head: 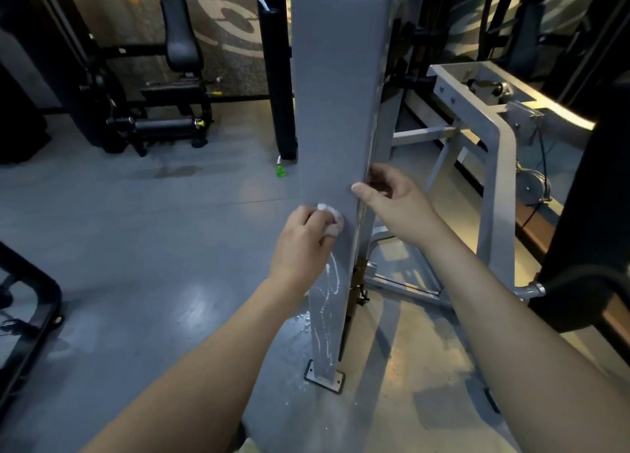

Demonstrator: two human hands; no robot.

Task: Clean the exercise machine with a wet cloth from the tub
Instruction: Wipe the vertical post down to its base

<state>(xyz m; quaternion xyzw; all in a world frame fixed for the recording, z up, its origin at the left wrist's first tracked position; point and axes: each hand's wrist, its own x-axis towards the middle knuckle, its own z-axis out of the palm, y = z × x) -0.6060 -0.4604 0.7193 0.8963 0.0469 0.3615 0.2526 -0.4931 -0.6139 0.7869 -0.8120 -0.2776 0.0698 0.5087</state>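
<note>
A tall grey upright panel of the exercise machine [335, 104] rises in front of me, bolted to the floor by a foot plate. My left hand [303, 244] presses a bunched white wet cloth [332, 219] against the panel's face. Water streaks [329, 299] run down the panel below the cloth, and drops lie on the floor near its base. My right hand [392, 203] grips the panel's right edge just above the cloth, thumb on the front face. No tub is in view.
A silver machine frame [494, 166] stands behind and right of the panel. A black padded machine [170, 87] sits at the back left. A small green bottle [280, 170] stands by a black post [278, 77]. A black frame [30, 299] is at the left edge.
</note>
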